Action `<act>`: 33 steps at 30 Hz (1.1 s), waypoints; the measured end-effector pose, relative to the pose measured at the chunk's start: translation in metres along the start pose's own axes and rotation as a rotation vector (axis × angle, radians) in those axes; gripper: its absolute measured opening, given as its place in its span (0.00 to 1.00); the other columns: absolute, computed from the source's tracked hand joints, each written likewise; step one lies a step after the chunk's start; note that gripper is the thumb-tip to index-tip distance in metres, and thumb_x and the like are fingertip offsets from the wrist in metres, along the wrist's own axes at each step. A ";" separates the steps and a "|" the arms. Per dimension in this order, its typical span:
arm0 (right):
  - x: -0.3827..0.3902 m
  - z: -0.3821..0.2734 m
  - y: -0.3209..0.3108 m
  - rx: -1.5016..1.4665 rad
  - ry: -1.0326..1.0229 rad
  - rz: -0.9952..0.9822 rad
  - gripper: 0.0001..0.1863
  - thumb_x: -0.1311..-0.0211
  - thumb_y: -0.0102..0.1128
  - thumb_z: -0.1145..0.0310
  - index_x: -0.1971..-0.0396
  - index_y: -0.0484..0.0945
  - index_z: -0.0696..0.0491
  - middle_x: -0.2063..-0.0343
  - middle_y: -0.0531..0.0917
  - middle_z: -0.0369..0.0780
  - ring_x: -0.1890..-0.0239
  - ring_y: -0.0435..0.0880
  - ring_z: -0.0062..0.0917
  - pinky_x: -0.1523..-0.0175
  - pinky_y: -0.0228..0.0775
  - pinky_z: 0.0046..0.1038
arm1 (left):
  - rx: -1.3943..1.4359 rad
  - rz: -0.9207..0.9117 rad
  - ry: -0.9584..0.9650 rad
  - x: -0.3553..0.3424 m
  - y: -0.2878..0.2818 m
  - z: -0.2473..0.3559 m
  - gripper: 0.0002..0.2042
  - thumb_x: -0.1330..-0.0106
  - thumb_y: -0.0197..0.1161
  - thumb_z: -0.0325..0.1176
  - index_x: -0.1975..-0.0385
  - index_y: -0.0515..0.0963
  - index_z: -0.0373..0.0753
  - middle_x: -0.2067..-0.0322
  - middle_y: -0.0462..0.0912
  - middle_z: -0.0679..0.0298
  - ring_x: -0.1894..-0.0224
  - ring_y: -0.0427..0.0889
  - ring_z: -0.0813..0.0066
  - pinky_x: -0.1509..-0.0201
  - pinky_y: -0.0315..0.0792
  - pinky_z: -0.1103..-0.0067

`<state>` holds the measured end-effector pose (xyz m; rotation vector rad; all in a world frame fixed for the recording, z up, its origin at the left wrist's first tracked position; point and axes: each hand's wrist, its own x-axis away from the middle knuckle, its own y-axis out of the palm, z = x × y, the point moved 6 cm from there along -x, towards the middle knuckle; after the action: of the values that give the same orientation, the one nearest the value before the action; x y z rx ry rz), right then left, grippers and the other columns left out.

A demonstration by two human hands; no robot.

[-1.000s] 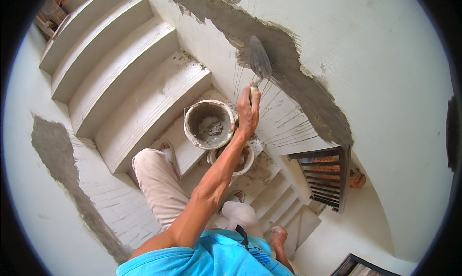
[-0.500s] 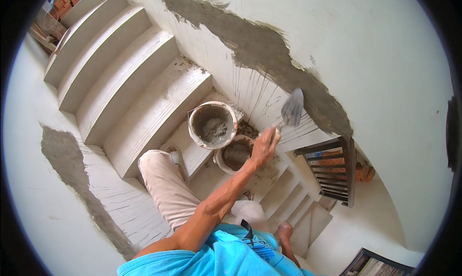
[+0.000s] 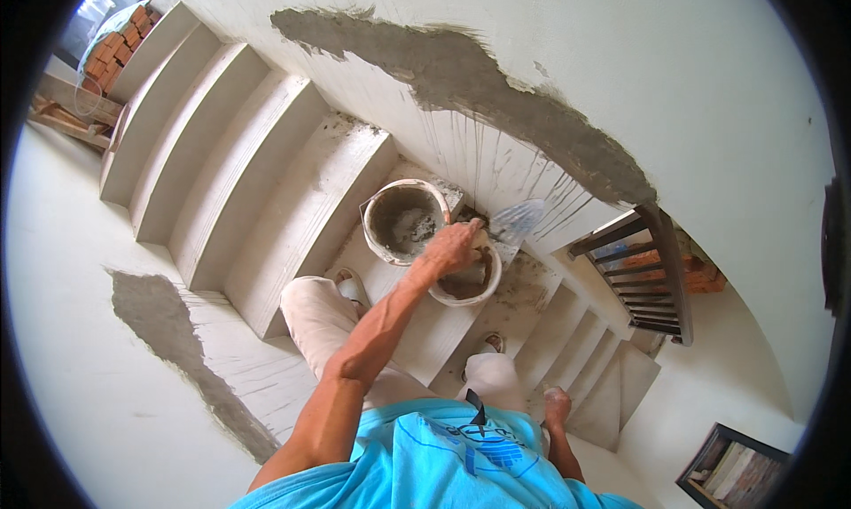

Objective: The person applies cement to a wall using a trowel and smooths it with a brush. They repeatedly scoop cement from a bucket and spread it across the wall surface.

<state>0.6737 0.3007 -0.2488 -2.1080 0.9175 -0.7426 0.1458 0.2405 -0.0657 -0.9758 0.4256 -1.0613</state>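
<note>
My left hand is closed around the handle of a trowel, whose pale grey blade points right, a little blurred. The hand is over the lower bucket and partly hides it; the inside looks brown and wet. Touching or just beside it, the upper bucket holds wet grey mortar. Lower right, by my knee, my right hand hangs with curled fingers; whatever it holds, if anything, is hidden. A long grey mortar patch runs across the wall, with drips below it.
Curved pale stairs climb to the upper left, and narrower steps descend right. A dark wooden railing borders an opening. Another mortar patch marks the left wall. Bricks are stacked top left. My sandalled feet stand on the steps.
My left hand and the trowel have come down and away from the wall patch to the buckets. The view has shifted somewhat, and my right hand shows more fully.
</note>
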 end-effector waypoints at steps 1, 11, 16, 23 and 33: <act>0.000 0.002 -0.002 -0.002 0.013 0.007 0.05 0.41 0.62 0.72 0.74 0.83 0.55 0.74 0.86 0.47 0.69 0.88 0.41 0.62 0.77 0.41 | -0.046 -0.054 -0.062 0.001 -0.009 -0.006 0.28 0.41 0.69 0.34 0.41 0.70 0.36 0.57 0.84 0.42 0.51 0.83 0.41 0.48 0.76 0.55; -0.083 -0.144 -0.047 -0.189 -0.164 -0.022 0.06 0.39 0.61 0.71 0.70 0.82 0.58 0.76 0.81 0.49 0.72 0.83 0.41 0.65 0.72 0.41 | 0.134 0.281 -0.422 0.077 -0.103 -0.065 0.22 0.42 0.69 0.30 0.47 0.78 0.35 0.61 0.86 0.46 0.56 0.86 0.47 0.52 0.78 0.59; -0.149 -0.315 -0.096 -0.542 -0.387 -0.031 0.06 0.40 0.60 0.76 0.65 0.84 0.59 0.74 0.79 0.42 0.73 0.79 0.29 0.66 0.70 0.31 | 0.653 0.615 -0.594 0.104 -0.128 -0.102 0.18 0.39 0.69 0.36 0.54 0.80 0.30 0.70 0.83 0.61 0.72 0.80 0.74 0.68 0.75 0.75; -0.205 -0.429 -0.057 -0.454 -0.729 -0.139 0.05 0.40 0.62 0.75 0.65 0.83 0.57 0.73 0.79 0.42 0.72 0.78 0.31 0.65 0.69 0.30 | 0.594 0.749 -0.707 0.146 -0.128 -0.172 0.16 0.41 0.71 0.39 0.62 0.80 0.32 0.74 0.79 0.62 0.75 0.77 0.74 0.72 0.72 0.72; -0.159 -0.370 0.088 -0.071 -0.661 -0.507 0.06 0.44 0.61 0.72 0.67 0.82 0.55 0.71 0.83 0.48 0.66 0.84 0.45 0.59 0.75 0.40 | 0.260 0.530 -0.695 0.146 -0.141 -0.160 0.16 0.44 0.65 0.32 0.60 0.75 0.30 0.62 0.83 0.39 0.55 0.81 0.38 0.48 0.72 0.55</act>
<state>0.2813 0.2427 -0.1358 -2.4403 0.0504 -0.1974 0.0244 0.0188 -0.0120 -0.8663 -0.0389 -0.2511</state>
